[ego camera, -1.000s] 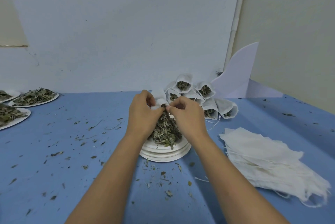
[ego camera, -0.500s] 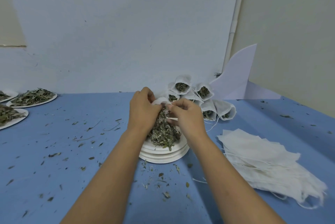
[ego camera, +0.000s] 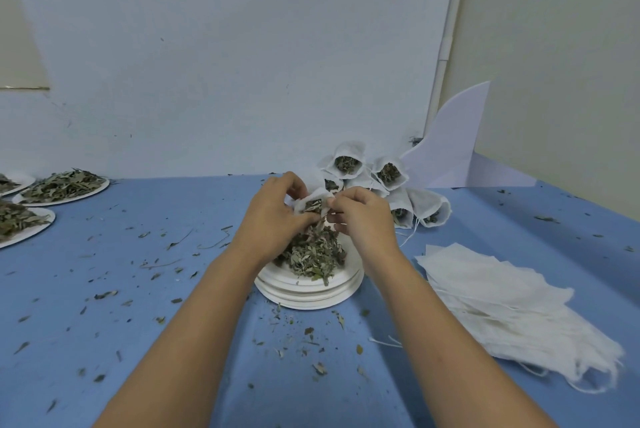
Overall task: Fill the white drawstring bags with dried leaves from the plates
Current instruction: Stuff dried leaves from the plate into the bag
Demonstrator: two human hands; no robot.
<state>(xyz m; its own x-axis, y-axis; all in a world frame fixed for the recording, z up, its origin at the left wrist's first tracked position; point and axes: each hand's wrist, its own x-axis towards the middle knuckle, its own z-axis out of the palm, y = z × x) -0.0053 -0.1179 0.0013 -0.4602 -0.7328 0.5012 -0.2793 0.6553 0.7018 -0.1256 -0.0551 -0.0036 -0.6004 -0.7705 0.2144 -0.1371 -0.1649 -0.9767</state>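
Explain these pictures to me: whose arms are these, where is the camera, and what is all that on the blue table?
No machine here: these are a person's two bare arms, filmed by a wide-angle camera worn on the head, looking down at the work. The left hand and right hand both pinch the rim of a white drawstring bag, holding it open above a heap of dried leaves on a stack of white plates. Behind them lie filled bags, to the right a stack of empty bags, and far left more plates of leaves. Leaf crumbs are scattered over the blue table.
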